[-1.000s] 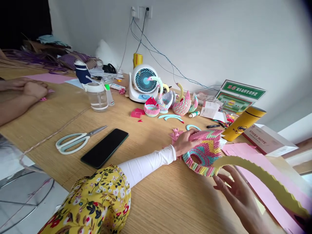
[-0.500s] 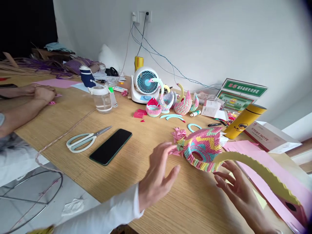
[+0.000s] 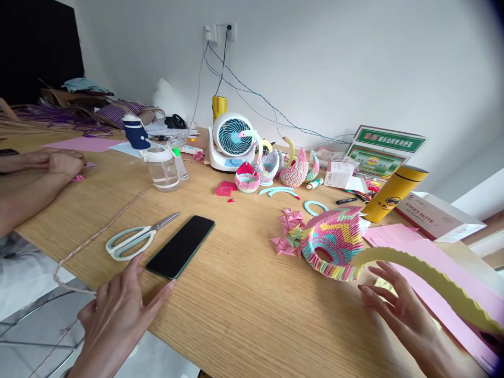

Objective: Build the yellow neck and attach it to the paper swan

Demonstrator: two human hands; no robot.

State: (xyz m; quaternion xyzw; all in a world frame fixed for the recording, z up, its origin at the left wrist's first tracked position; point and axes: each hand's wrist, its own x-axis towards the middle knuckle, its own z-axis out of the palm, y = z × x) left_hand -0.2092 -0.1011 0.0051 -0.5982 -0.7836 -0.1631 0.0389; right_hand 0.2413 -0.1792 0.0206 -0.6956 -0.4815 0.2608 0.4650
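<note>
My left hand (image 3: 118,312) is open, its fingers spread at the table's front edge. The thumb and fingertips come close to the near end of a black phone (image 3: 181,247); whether they touch it I cannot tell. White-handled scissors (image 3: 132,242) lie just beyond the fingertips. My right hand (image 3: 405,315) is open, loosely curled beside and below the long yellow neck (image 3: 425,265) of a folded-paper swan. The swan's pink, yellow and blue body (image 3: 338,236) lies tilted on the table. Pink folded-paper stars (image 3: 289,247) lie against its left side.
Smaller paper swans (image 3: 295,170) and a white fan (image 3: 232,139) stand at the back. A clear water jug (image 3: 163,170) is at left, near another person's hands (image 3: 65,160). A yellow cylinder (image 3: 394,194), a sticky-note box (image 3: 437,218) and pink paper sheets (image 3: 425,257) lie right.
My left hand has moved from beside the swan leftward to the near end of the phone. My right hand stays by the swan's neck. The view has shifted slightly.
</note>
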